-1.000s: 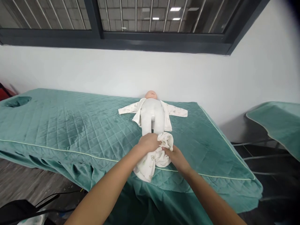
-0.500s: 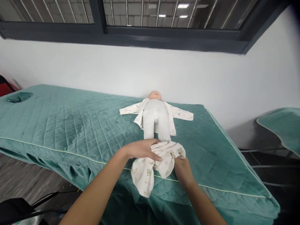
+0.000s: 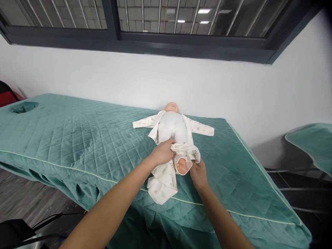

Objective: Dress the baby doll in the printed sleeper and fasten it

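A baby doll (image 3: pixel 172 126) lies on its back on the green quilted bed, head toward the wall. Its arms are in an open white printed jacket (image 3: pixel 202 128). Printed baby pants (image 3: pixel 166 183) are bunched round one of its legs, on the right, and a bare foot (image 3: pixel 182 166) shows through that leg's cuff. The other pant leg hangs loose toward the bed's front edge. My left hand (image 3: pixel 164 152) is closed on the waist part of the pants, between the doll's legs. At the outer side of the cuff, my right hand (image 3: pixel 199 174) grips the same pants.
The green bed cover (image 3: pixel 85 138) has a round face hole (image 3: pixel 24 107) at far left. A white wall (image 3: pixel 103 76) and a dark window frame (image 3: pixel 197 48) stand behind. A green-covered piece of furniture (image 3: pixel 313 145) is at right. Black equipment (image 3: pixel 17 233) sits at lower left.
Both hands have moved the pants up toward the doll, and its foot has come out through one cuff. My left hand has closed from a flatter grasp.
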`<state>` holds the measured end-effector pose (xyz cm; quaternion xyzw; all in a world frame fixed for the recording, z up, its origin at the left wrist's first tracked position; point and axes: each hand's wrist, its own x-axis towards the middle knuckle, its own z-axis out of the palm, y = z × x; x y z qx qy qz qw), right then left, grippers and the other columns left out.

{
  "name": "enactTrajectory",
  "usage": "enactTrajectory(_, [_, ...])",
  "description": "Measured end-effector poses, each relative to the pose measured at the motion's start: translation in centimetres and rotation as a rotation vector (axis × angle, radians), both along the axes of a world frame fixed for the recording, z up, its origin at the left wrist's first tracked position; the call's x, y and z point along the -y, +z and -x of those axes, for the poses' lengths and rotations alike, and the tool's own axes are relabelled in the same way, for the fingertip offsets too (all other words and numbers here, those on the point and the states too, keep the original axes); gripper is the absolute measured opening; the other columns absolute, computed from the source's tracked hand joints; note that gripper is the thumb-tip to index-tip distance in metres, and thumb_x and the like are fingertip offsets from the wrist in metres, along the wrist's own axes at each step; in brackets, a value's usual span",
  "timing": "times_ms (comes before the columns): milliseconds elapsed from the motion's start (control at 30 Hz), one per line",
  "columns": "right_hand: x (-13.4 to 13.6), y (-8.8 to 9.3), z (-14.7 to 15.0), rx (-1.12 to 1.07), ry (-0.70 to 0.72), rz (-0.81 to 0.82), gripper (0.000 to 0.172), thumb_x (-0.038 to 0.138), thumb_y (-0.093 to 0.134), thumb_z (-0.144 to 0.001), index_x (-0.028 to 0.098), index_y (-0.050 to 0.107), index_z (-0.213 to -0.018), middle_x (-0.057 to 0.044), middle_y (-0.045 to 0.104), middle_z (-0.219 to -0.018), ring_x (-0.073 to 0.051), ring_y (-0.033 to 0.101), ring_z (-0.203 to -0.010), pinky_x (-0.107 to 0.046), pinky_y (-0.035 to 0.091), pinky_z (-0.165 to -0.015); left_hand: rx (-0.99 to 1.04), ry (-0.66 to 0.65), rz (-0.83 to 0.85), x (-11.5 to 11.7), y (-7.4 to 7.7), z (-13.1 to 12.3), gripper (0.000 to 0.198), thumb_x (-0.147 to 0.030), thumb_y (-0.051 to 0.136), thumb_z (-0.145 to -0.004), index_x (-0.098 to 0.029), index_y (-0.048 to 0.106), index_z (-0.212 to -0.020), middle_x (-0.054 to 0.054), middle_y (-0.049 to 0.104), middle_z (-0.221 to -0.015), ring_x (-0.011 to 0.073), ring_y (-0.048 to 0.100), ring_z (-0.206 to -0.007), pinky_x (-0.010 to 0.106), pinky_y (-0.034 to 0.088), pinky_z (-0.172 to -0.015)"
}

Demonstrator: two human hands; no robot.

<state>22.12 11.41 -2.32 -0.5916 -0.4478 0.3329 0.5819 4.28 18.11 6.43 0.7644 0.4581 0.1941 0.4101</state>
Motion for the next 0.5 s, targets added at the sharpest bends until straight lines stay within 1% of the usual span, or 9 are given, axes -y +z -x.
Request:
enactTrajectory(67, [-0.4,0.0,-0.1,-0.001,-0.012,0.000,0.034,0.039,0.065,-0.076,0.018,0.070,-0.101,-0.008,0.074,-0.113,-0.029,0.063,-0.105,-0.043,0.049,-0.098,-0.103,0.009,-0.048,-0.1,0.1,-0.4,0.030,-0.020,0.057,-0.084,-0.021,0.060,-0.114,0.009,0.072,-0.113,0.0249,0.066,-0.104,0.032,0.048,-0.087])
enactTrajectory(133, [-0.5,0.2,-0.2,-0.032,-0.021,0.016,0.034,0.041,0.065,-0.077,0.018,0.070,-0.102,-0.007,0.074,-0.114,-0.028,0.063,-0.103,-0.040,0.050,-0.094,-0.201,0.019,-0.101,-0.1,0.4,-0.8,0.031,-0.022,0.055,-0.087,-0.022,0.059,-0.118,0.011,0.073,-0.114,0.0276,0.067,-0.105,0.034,0.048,-0.085])
enactTrajectory(200, [-0.4,0.3,-0.3,-0.072,-0.012,0.046,0.038,0.045,0.066,-0.079,0.018,0.070,-0.106,-0.006,0.074,-0.112,-0.027,0.063,-0.099,-0.039,0.050,-0.091,-0.286,0.048,-0.185,0.1,0.6,-1.1,0.034,-0.021,0.050,-0.089,-0.021,0.056,-0.123,0.014,0.072,-0.115,0.0290,0.068,-0.105,0.034,0.048,-0.082])
enactTrajectory(300, [0.1,0.3,-0.5,-0.112,0.047,0.078,0.046,0.048,0.069,-0.080,0.016,0.069,-0.113,-0.006,0.074,-0.108,-0.025,0.062,-0.096,-0.037,0.048,-0.091,-0.359,0.089,-0.295,0.3,0.6,-1.8,0.036,-0.016,0.042,-0.091,-0.019,0.053,-0.125,0.016,0.070,-0.117,0.0285,0.068,-0.102,0.035,0.047,-0.078])
enactTrajectory(400, [0.7,0.1,-0.8,-0.097,0.059,0.064,0.044,0.049,0.069,-0.081,0.017,0.068,-0.112,-0.006,0.073,-0.108,-0.024,0.061,-0.096,-0.036,0.047,-0.091,-0.326,0.097,-0.327,0.0,-0.1,-2.2,0.032,-0.013,0.039,-0.091,-0.020,0.056,-0.118,0.014,0.068,-0.118,0.0273,0.066,-0.101,0.035,0.045,-0.076])
enactTrajectory(467, [0.8,-0.1,-0.8,-0.091,0.034,0.063,0.042,0.048,0.069,-0.081,0.019,0.068,-0.110,-0.005,0.073,-0.107,-0.024,0.062,-0.096,-0.036,0.047,-0.092,-0.233,0.111,-0.302,-0.4,-0.6,-2.1,0.026,-0.014,0.043,-0.090,-0.021,0.058,-0.110,0.010,0.068,-0.116,0.0253,0.064,-0.102,0.033,0.043,-0.077])
enactTrajectory(500, [0.8,-0.2,-0.8,-0.098,0.023,0.070,0.042,0.048,0.069,-0.080,0.019,0.068,-0.110,-0.005,0.073,-0.107,-0.025,0.062,-0.096,-0.037,0.048,-0.091,-0.165,0.117,-0.261,-0.7,-0.9,-1.8,0.021,-0.016,0.048,-0.088,-0.021,0.059,-0.105,0.008,0.068,-0.113,0.0237,0.063,-0.101,0.032,0.043,-0.077])
